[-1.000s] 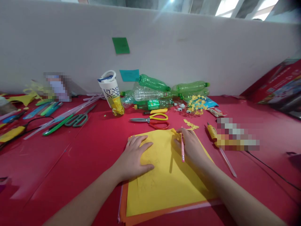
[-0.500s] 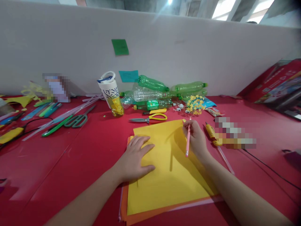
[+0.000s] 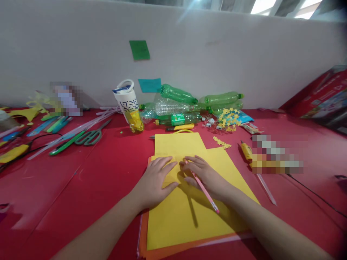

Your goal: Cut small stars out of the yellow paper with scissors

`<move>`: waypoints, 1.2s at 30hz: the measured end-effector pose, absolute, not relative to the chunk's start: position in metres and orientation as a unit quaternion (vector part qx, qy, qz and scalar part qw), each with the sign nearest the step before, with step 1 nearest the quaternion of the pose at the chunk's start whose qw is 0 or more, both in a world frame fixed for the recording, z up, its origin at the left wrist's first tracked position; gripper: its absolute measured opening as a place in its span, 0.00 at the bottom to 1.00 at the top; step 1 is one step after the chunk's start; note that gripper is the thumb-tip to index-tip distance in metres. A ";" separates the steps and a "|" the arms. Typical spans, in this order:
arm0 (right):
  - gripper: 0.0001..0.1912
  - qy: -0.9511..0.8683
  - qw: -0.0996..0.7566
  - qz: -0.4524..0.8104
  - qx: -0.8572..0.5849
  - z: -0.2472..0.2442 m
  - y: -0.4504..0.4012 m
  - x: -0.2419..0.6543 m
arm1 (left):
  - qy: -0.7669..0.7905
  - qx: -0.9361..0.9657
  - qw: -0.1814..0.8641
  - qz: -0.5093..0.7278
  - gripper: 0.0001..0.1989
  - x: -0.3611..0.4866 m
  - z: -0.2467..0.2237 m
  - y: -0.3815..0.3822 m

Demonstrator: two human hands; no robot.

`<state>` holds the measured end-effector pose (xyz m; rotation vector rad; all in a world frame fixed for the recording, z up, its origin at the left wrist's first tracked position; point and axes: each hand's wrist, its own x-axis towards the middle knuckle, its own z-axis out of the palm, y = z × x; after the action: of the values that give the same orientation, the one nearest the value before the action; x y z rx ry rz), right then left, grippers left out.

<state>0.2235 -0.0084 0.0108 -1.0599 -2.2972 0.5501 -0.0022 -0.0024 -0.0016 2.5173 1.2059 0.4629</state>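
My left hand [image 3: 155, 184] lies flat with fingers spread on the left part of a yellow paper sheet [image 3: 189, 224]. My right hand [image 3: 207, 177] rests on the paper's middle, its fingers closed round a pink pencil [image 3: 205, 194]. The pencil slants, its eraser end toward me; its tip is hidden by the fingers. Beyond both hands, another yellow paper piece [image 3: 177, 142] extends past the far edge of the larger sheet and covers most of the yellow-handled scissors [image 3: 183, 131]. Orange paper [image 3: 173, 252] shows underneath the yellow.
Green plastic bottles [image 3: 179, 94] lie by the partition, beside a white cup [image 3: 127, 103]. Small yellow stars [image 3: 222, 142] lie right of the paper. Further right is a yellow glue gun [image 3: 246, 151] with its cord. Dark-handled scissors [image 3: 92, 136] and a green cutter [image 3: 67, 143] lie left.
My right hand has moved left and toward me with the pencil, nearer my left hand. The upper yellow paper now reaches over the scissors, and more stars show at its right.
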 end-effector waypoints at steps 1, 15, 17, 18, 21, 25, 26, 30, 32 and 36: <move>0.05 -0.850 0.272 0.204 -0.403 0.012 -0.008 0.224 | 0.427 0.877 0.149 0.165 0.29 -0.002 -0.002 -0.002; 0.03 -0.630 0.361 0.481 -0.491 -0.005 -0.011 0.220 | 0.430 0.874 0.152 0.168 0.23 -0.002 -0.003 0.002; 0.03 -0.627 0.356 0.482 -0.498 -0.006 -0.010 0.219 | 0.433 0.872 0.154 0.170 0.23 -0.001 -0.003 0.002; 0.04 -0.628 0.352 0.483 -0.499 -0.007 -0.010 0.219 | 0.435 0.871 0.154 0.170 0.23 -0.001 -0.003 0.002; 0.03 -0.627 0.344 0.489 -0.500 -0.007 -0.009 0.217 | 0.439 0.869 0.159 0.165 0.23 -0.001 -0.003 0.002; 0.04 -0.624 0.341 0.503 -0.491 -0.007 -0.009 0.217 | 0.442 0.868 0.164 0.159 0.23 -0.001 -0.003 0.002; 0.04 -0.625 0.341 0.503 -0.490 -0.007 -0.009 0.217 | 0.442 0.867 0.165 0.159 0.23 -0.001 -0.003 0.003; 0.04 -0.638 0.336 0.489 -0.491 -0.008 -0.008 0.217 | 0.446 0.865 0.168 0.156 0.23 -0.001 -0.003 0.003; 0.04 -0.644 0.331 0.478 -0.497 -0.009 -0.008 0.216 | 0.448 0.864 0.167 0.155 0.23 -0.001 -0.004 0.003; 0.05 -0.642 0.334 0.456 -0.518 -0.009 -0.008 0.214 | 0.449 0.864 0.169 0.154 0.23 -0.002 -0.005 0.002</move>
<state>0.2141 -0.0078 -0.0094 -1.3526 -1.6763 1.1913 -0.0022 0.0025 -0.0048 2.4561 1.2777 0.4371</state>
